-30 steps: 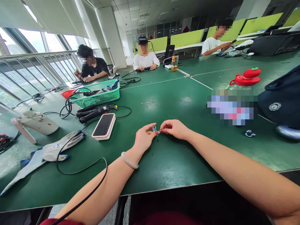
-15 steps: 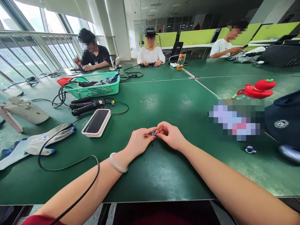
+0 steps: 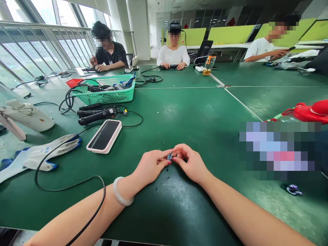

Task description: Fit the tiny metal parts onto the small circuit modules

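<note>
A small blue-and-silver piece (image 3: pixel 169 156) sits between my fingertips, just above the green table (image 3: pixel 189 119). My left hand (image 3: pixel 151 167) pinches it between thumb and fingers from the left. At its right side, my right hand (image 3: pixel 191 162) has its thumb and index finger closed on the edge of the same piece. The fingers hide much of it, so its exact kind does not show. A tiny dark bit (image 3: pixel 167 169) lies on the table just under my fingertips.
On the left are a pink-edged phone (image 3: pixel 105 136), white-and-blue gloves (image 3: pixel 48 152), black handheld devices (image 3: pixel 98 114) and a green basket (image 3: pixel 105 97). A black cable (image 3: pixel 69 188) crosses my left forearm. To the right are a red-lidded bottle (image 3: pixel 311 112) and a small shiny item (image 3: pixel 294 189). Several people sit beyond.
My hands have come closer together around the small piece. The silvery part that showed between them a second ago is now mostly covered by fingers. The camera view has shifted.
</note>
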Motion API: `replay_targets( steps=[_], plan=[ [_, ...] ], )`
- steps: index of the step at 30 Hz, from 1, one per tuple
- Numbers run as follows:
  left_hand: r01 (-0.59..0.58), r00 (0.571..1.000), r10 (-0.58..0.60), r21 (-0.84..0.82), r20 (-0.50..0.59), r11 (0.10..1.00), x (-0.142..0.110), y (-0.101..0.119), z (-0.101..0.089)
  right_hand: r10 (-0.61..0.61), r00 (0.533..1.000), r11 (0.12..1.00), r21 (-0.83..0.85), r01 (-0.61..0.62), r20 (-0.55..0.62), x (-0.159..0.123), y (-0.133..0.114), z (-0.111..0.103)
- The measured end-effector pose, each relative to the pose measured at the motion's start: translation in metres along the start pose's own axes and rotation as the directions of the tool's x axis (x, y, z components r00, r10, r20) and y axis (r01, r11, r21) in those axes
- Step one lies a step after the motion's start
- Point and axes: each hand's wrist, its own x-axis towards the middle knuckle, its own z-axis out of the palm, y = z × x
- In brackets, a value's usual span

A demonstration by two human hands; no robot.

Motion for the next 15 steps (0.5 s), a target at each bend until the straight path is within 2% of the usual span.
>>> replay_targets(
  steps=[9, 15],
  plan=[
    [0.046, 0.998, -0.048, 0.056, 0.045, 0.997, -0.0003, 0.0021, -0.0046, 0.014, 1.000, 0.999, 0.042, -0.013, -0.022, -0.0009, -0.0011, 0.0013],
    [0.038, 0.999, -0.040, 0.077, 0.021, 0.996, 0.0000, 0.0028, -0.0046, -0.013, 1.000, 1.000, 0.023, 0.013, -0.003, -0.0009, -0.0039, 0.0003]
  ],
)
